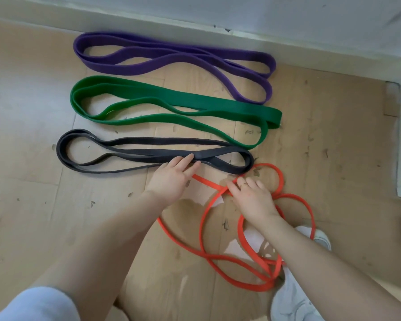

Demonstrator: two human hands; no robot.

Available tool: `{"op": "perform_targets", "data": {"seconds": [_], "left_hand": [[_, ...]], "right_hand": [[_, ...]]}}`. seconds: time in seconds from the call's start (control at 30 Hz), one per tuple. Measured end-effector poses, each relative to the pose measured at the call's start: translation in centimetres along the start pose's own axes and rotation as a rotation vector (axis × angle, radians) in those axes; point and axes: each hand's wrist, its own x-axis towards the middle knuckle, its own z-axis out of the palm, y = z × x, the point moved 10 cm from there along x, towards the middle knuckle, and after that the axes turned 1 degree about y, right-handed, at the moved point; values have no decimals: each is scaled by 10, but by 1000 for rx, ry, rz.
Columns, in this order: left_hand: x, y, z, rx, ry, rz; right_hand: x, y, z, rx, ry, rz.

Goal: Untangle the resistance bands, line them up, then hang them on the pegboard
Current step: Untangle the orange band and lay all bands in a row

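Observation:
Three folded bands lie in rows on the floor: a purple band [171, 56] farthest, a green band [171, 100] below it, a black band [130, 150] nearest. A thin orange band [239, 258] sprawls in tangled loops at the lower right. My left hand [174, 177] rests fingers-down on the middle of the black band, pressing it flat. On an orange strand near the black band's right end lies my right hand [252, 198], fingers curled over it. No pegboard is in view.
Cardboard sheets [333, 144] cover the floor under the bands. A pale wall and baseboard [195, 22] run along the far side. White shoes [294, 300] stand at the bottom right, one on the orange loops.

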Motion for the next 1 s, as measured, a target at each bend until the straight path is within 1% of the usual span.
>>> {"op": "perform_targets", "data": {"seconds": [0.03,0.13,0.17,0.23,0.27,0.3,0.37,0.43,0.47,0.5,0.63,0.67,0.7,0.8,0.87,0.93,1.0], "left_hand": [[0,0,1,8,9,5],[0,1,7,2,40,17],[1,3,8,-3,48,15],[2,4,10,-2,54,-2],[1,5,10,-6,50,-14],[0,6,10,-10,40,-30],[-6,10,9,-10,11,-51],[-16,16,1,-37,-9,-59],[-21,22,-6,-87,-12,-52],[-28,30,-17,-187,-17,-35],[-79,72,-74,-897,-160,-15],[-95,79,-91,-997,-150,3],[-112,82,-109,-1026,-115,25],[-160,81,-165,-927,26,79],[-195,86,-204,-881,119,119],[-229,97,-241,-812,222,151],[-261,111,-271,-793,311,192]], "right_hand": [[4,-3,-1,-28,4,-19],[-4,-9,5,-53,-86,-110],[-15,-13,8,-32,-126,-162],[-48,-24,22,82,-264,-238],[-63,-27,25,126,-326,-247],[-72,-27,22,165,-374,-223],[-81,-19,17,237,-524,-131],[-79,-18,0,320,-576,-97],[-77,-20,-12,391,-570,-95],[-72,-23,-30,449,-529,-86],[-72,-27,-110,631,-373,-5],[-74,-25,-132,672,-331,22],[-76,-21,-156,732,-275,47],[-85,-13,-232,887,-90,57],[-98,-15,-279,944,-59,26],[-113,-14,-321,944,-44,-7],[-132,-7,-356,997,-17,-21]]}}
